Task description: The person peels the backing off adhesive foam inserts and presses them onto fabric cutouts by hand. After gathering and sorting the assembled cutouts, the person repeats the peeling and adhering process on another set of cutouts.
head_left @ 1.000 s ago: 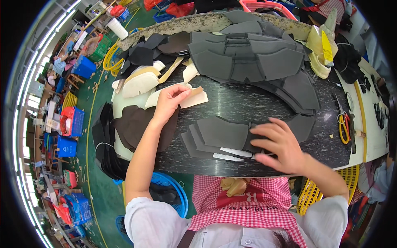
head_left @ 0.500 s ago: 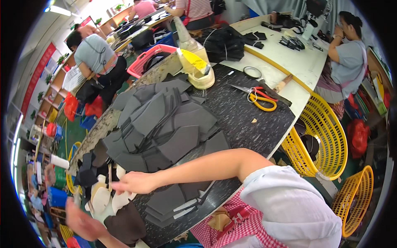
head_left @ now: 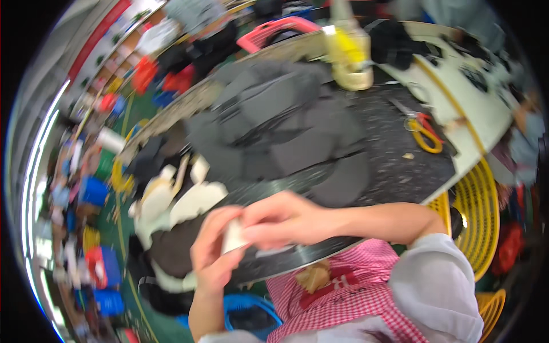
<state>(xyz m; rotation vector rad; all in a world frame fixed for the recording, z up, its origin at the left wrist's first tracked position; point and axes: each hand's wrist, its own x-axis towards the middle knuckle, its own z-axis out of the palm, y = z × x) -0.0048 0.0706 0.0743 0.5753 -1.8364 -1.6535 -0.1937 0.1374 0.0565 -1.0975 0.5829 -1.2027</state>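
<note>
Close in front of me, my two hands meet over a small white piece [head_left: 233,236], too blurred to name exactly. My left hand [head_left: 210,246] has its fingers and thumb closed around it. Against its right side press the fingertips of my right hand [head_left: 289,219]. Just beyond lie cream-white cut pieces [head_left: 197,201], beside a dark brown piece [head_left: 171,248]. A big heap of dark grey cut pieces [head_left: 274,103] covers the middle of the dark speckled tabletop [head_left: 394,166].
Yellow-handled scissors [head_left: 424,137] lie at the right. A cream container with a yellow patch [head_left: 350,57] stands behind the heap, near a pink basket [head_left: 274,31]. Yellow baskets [head_left: 480,211] stand off the table's right edge; a blue basket [head_left: 251,314] is below me.
My hands have come together near the front edge, and the small white piece is now between them. The view has swung, so the table appears shifted right.
</note>
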